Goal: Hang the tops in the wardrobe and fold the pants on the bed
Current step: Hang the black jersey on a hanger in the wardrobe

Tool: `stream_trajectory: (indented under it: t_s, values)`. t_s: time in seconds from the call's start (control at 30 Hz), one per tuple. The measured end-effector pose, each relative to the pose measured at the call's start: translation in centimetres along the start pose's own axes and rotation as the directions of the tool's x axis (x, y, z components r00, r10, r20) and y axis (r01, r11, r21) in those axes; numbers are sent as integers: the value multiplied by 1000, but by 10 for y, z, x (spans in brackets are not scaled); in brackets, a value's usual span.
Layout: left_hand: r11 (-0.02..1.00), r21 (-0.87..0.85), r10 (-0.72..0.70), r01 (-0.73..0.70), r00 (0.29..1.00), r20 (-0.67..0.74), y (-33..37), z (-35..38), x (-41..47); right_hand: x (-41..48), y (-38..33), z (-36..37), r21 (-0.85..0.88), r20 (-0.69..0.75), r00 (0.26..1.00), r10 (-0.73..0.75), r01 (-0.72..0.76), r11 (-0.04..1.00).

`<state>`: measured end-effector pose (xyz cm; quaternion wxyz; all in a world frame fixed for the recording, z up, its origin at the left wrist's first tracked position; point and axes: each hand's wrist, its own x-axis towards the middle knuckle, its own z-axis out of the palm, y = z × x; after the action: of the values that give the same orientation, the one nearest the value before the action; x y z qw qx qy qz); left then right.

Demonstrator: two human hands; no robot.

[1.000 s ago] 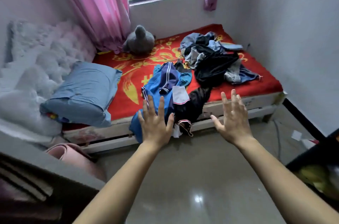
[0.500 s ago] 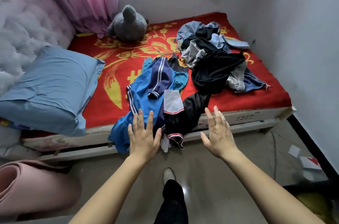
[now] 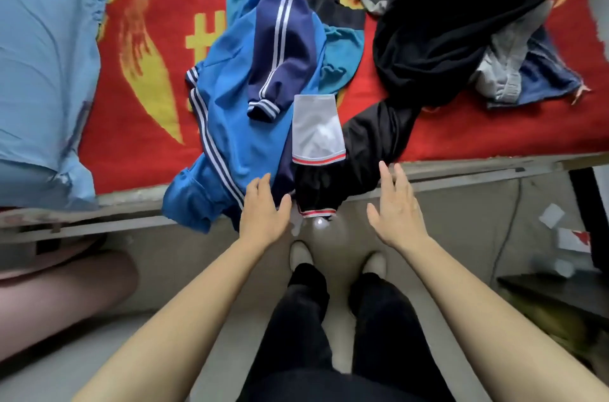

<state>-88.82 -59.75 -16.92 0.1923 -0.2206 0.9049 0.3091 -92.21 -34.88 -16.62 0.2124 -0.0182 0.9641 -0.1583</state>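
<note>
Fingers apart and empty, left hand (image 3: 263, 212) and right hand (image 3: 398, 207) flank black garment (image 3: 318, 190) draped over bed (image 3: 461, 167) edge.

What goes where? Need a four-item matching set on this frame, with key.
1 light blue fabric pillow
2 blue track jacket with white stripes
3 grey and denim clothes heap
4 white paper scrap

a floor, far right
b left end of bed
c right end of bed
d draped over bed edge at left hand

Pairs: 1-b, 2-d, 3-c, 4-a
</note>
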Motion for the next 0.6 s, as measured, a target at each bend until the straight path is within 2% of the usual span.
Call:
stream_trajectory:
  t_s: [0.13, 0.27, 0.37, 0.47, 0.6]
  values:
    - [970, -103, -208, 220, 971, 114, -22, 70, 46, 37, 18, 77, 31, 191, 981, 15, -22, 999]
    - [876, -212, -391, 434, 895, 215, -39, 139, 82, 65, 37, 150, 42, 426, 904, 24, -47, 998]
    - [847, -271, -400, 456, 885, 239, -47, 177, 104, 77, 41, 192, 51, 472, 879, 66, -102, 993]
    - [861, -280, -396, 425, 905, 157, -51, 196, 121, 87, 43, 218, 78, 489, 864, 120, -181, 980]
    - [850, -341, -400, 402, 913, 79, -40, 186, 122, 96, 49, 219, 127, 501, 855, 134, -226, 966]
